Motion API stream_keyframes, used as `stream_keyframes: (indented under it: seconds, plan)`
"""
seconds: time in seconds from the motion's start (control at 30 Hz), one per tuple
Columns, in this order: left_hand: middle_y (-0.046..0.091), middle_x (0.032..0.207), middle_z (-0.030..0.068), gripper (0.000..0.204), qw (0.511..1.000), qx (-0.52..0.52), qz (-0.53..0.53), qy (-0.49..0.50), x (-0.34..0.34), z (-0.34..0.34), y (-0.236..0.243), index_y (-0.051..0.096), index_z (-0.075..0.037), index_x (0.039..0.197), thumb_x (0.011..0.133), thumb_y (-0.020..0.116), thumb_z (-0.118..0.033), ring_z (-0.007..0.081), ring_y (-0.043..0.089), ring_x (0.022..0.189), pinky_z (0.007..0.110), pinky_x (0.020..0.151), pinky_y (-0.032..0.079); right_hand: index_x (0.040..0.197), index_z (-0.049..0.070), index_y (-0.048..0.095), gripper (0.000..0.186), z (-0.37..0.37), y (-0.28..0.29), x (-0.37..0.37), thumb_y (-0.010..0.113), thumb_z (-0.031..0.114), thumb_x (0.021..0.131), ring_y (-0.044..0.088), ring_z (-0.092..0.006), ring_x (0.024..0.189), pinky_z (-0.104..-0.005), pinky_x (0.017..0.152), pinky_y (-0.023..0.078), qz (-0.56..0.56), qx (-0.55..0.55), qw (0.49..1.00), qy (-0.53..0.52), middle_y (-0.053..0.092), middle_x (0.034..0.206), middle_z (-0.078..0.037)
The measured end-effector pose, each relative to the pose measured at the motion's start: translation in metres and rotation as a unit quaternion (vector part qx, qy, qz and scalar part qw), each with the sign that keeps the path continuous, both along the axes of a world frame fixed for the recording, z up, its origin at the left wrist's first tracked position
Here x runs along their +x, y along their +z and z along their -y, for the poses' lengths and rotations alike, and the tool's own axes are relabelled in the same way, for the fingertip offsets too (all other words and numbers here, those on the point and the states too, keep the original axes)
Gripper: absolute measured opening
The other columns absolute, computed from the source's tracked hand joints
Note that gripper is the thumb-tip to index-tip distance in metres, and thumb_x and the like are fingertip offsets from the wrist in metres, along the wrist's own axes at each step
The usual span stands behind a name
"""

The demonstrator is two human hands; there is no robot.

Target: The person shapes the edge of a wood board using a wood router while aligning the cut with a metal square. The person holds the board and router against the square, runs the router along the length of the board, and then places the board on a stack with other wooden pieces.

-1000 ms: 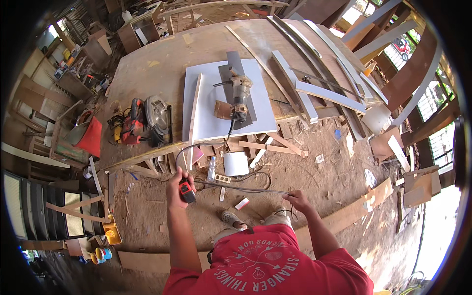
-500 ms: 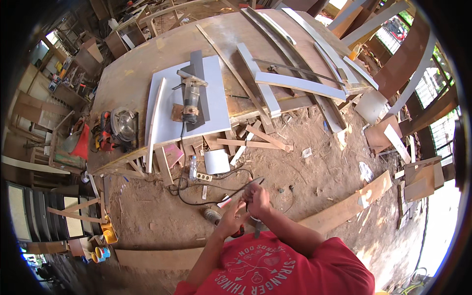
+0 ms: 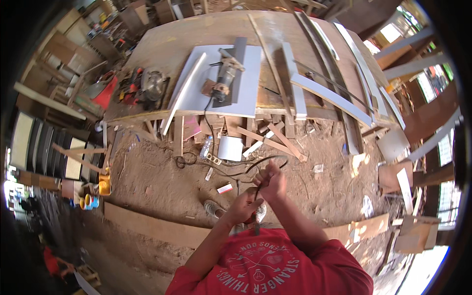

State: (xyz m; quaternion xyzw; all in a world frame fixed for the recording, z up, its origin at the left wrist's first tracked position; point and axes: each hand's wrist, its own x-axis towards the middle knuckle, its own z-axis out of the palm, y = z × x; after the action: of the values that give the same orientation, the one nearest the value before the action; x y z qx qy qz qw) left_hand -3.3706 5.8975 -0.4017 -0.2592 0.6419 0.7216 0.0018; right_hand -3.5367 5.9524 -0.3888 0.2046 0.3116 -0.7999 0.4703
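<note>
My right hand (image 3: 271, 182) grips a dark cord (image 3: 266, 158); left hand's (image 3: 244, 205) hold, can't tell; white lettering (image 3: 259, 286) on near red shirt (image 3: 319, 268).

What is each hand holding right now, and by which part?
The right hand has its grip on the black cord, close to a bend. Something red shows beside the left hand; what that hand holds cannot be told.

Looks down from head height, near left hand (image 3: 245, 206) and right hand (image 3: 272, 184). Faces forward, across dirt floor (image 3: 329, 196), toward the table (image 3: 211, 32).
</note>
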Motion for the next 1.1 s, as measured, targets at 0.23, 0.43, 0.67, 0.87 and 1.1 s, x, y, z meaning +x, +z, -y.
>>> stream_keyframes:
  seconds: [0.23,0.43,0.67,0.87,1.1]
  plan:
    - [0.076,0.091,0.0152,0.038,0.981,-0.121,0.138,-0.067,0.096,0.027,-0.044,0.075,-0.004,0.108,0.103,0.065,-0.04,0.0264,0.074,0.089,0.042,0.081,0.057,0.071,0.018,0.032,0.047,0.0,-0.013,-0.08,0.05,0.028,0.112,0.026,-0.0181,0.053,-0.0394,0.054,0.03,-0.134,0.1,0.981,-0.098,0.024,0.058,0.0]
    - [0.074,0.094,0.0225,0.033,0.911,-0.305,0.266,0.078,0.197,0.061,-0.097,0.073,-0.006,0.1,0.099,0.062,-0.037,0.0434,0.073,0.091,0.054,0.081,0.056,0.071,0.019,0.037,0.049,-0.06,-0.069,-0.17,0.056,0.038,0.111,0.031,-0.0167,0.046,-0.0375,0.046,0.031,-0.194,0.279,0.926,-0.166,0.03,0.055,0.001]
    - [0.073,0.089,0.017,0.014,0.844,-0.436,0.209,0.233,0.214,0.078,-0.13,0.071,-0.011,0.088,0.089,0.068,-0.024,0.0407,0.072,0.086,0.055,0.072,0.056,0.126,0.0,0.061,0.045,-0.185,-0.183,-0.216,0.074,0.035,0.101,0.069,-0.0347,0.11,-0.0525,0.094,0.055,-0.487,0.627,0.599,0.106,0.069,0.115,-0.023]
    - [0.066,0.086,0.0064,0.015,0.857,-0.507,-0.01,0.09,0.175,0.065,-0.091,0.069,-0.016,0.089,0.082,0.077,-0.026,0.0294,0.071,0.088,0.044,0.071,0.059,0.142,-0.001,0.062,0.059,-0.003,-0.107,0.017,0.081,0.033,0.099,0.072,-0.0272,0.113,-0.0424,0.1,0.057,-0.646,0.257,0.588,0.413,0.076,0.12,-0.021]
    - [0.067,0.106,0.0029,0.018,0.84,-0.54,-0.055,0.027,0.127,0.054,-0.093,0.068,-0.014,0.095,0.082,0.076,-0.024,0.0261,0.071,0.098,0.043,0.078,0.061,0.113,0.006,0.068,0.033,0.143,-0.111,0.123,0.062,0.039,0.112,0.069,-0.0165,0.077,-0.0315,0.067,0.058,-0.188,0.15,0.7,0.673,0.074,0.093,-0.009]
